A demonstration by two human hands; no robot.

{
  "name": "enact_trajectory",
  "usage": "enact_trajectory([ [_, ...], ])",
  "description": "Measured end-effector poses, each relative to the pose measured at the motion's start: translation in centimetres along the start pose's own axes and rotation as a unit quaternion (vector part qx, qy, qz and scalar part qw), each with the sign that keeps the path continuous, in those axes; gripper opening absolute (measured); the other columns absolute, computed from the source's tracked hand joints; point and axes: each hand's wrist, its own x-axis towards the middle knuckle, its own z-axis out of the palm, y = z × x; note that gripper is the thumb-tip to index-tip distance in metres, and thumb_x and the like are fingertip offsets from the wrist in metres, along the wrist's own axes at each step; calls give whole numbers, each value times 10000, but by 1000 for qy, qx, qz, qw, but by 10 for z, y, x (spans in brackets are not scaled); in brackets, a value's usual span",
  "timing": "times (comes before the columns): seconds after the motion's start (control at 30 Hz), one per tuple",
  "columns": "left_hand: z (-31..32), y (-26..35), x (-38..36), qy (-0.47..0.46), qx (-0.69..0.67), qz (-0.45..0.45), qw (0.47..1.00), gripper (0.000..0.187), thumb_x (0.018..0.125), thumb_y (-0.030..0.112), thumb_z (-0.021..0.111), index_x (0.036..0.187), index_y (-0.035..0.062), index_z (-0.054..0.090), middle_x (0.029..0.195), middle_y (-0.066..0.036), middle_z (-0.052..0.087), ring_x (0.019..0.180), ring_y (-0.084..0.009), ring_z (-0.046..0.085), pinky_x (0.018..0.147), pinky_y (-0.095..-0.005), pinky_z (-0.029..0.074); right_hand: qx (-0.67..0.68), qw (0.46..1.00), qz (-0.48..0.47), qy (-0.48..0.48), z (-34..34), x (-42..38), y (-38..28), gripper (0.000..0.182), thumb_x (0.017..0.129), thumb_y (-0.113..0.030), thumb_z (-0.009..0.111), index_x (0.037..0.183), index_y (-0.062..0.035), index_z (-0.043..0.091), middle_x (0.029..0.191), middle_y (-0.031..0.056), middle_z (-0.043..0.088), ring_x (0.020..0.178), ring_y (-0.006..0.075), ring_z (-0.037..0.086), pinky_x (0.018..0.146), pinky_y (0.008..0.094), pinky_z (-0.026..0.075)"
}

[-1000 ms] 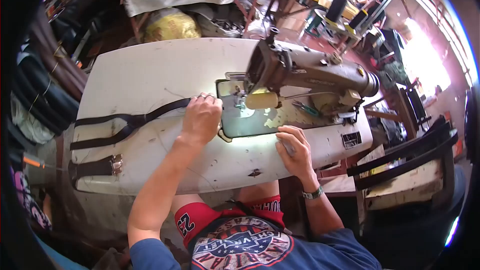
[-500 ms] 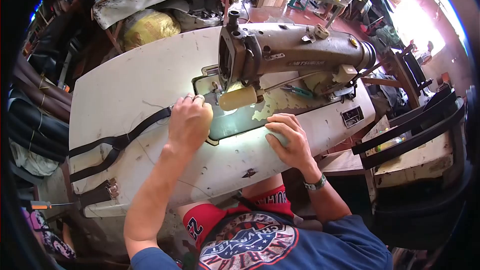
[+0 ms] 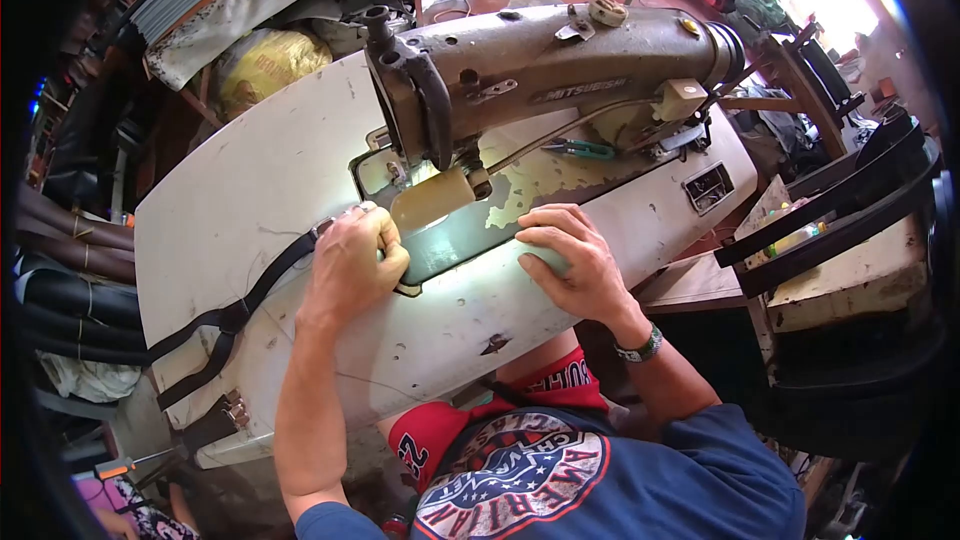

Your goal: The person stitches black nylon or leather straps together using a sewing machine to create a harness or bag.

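A brown sewing machine (image 3: 560, 70) stands on a worn white table (image 3: 240, 210), its lit needle area beside a pale plastic lamp cover (image 3: 432, 202). My left hand (image 3: 352, 258) is closed at the end of a black strap (image 3: 262, 285), just left of the machine's metal bed (image 3: 445, 245). The strap runs left across the table and splits into two bands. My right hand (image 3: 568, 258) rests near the front edge of the bed, fingers bent and apart, with nothing seen in it.
Green-handled snips (image 3: 582, 148) lie behind the bed. Curved black strips (image 3: 830, 230) rest over a wooden box at the right. Dark rolls (image 3: 75, 290) are stacked at the left, and a yellow sack (image 3: 270, 70) is behind the table. An orange-handled screwdriver (image 3: 115, 467) is at lower left.
The view has shifted and tilted, so the machine appears larger and farther left. My left hand has curled tighter, its thumb now showing; my right hand stays near the bed's edge.
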Motion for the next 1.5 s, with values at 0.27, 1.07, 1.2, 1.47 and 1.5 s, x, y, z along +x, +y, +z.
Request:
enact_trajectory([
  [0.27,-6,-3,2,19,137,60,989,144,780,107,705,865,-9,702,1048,-124,678,1024,-313,625,886,-439,511,-4,1000,3,-9,-1,2,-1,227,823,-98,773,1037,-47,715,1173,96,688,1146,317,618,994,427,493],
  [1.07,-2,-2,5,-53,-129,50,989,64,775,71,656,762,24,615,829,-124,619,844,-324,628,755,-426,510,-13,1000,4,-3,0,0,0,220,830,-105,766,1036,-50,712,1166,102,689,1136,324,621,991,429,497],
  [1.2,3,-6,2,54,-66,145,986,52,782,86,659,792,36,663,885,-156,646,900,-364,638,836,-462,517,4,1000,-1,-5,-1,3,-3,211,826,-86,762,1026,-32,718,1156,125,697,1132,343,628,987,443,505],
  [1.47,10,-21,-1,108,-74,121,984,43,795,97,667,808,66,695,893,-121,676,928,-344,664,844,-457,534,16,1000,-5,-7,3,3,-12,199,819,4,718,1018,17,712,1144,161,697,1135,351,629,996,435,498],
  [1.5,13,-23,-2,119,-72,117,983,42,799,102,667,806,73,696,887,-117,678,921,-341,667,839,-458,537,10,1000,-7,-9,3,1,-11,203,821,5,717,1024,16,711,1148,161,696,1137,349,629,996,434,498],
])
